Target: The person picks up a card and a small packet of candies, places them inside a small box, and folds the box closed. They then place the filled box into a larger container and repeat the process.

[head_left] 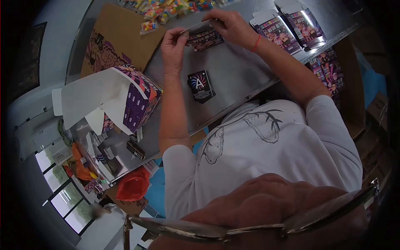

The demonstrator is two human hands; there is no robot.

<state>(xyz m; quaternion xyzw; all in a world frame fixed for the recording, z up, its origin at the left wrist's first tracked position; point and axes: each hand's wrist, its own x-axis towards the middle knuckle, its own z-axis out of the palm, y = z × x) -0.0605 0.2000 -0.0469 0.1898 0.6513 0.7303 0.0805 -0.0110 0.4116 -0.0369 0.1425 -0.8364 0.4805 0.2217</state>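
Above the metal table, a dark purple printed card box (207, 40) is held at its pale top edge. My left hand (173, 46) pinches the left end of that edge between thumb and fingers. My right hand (231, 27), with a red string at the wrist, is closed on the other end. The inside of the box is hidden from me. Closer to my body lies a stack of black cards (201, 86) with a large white "A" on top. Two similar purple boxes, the nearer box (276, 32) and the farther box (306, 26), lie right of my right hand with flaps raised.
Small clear packets of colourful candy-like pieces (166, 9) lie along the far side. A brown carton (118, 35) and an opened white-and-purple display box (137, 100) stand at left. A red bag (133, 184) hangs beyond the table edge. Another person (102, 211) is blurred at lower left.
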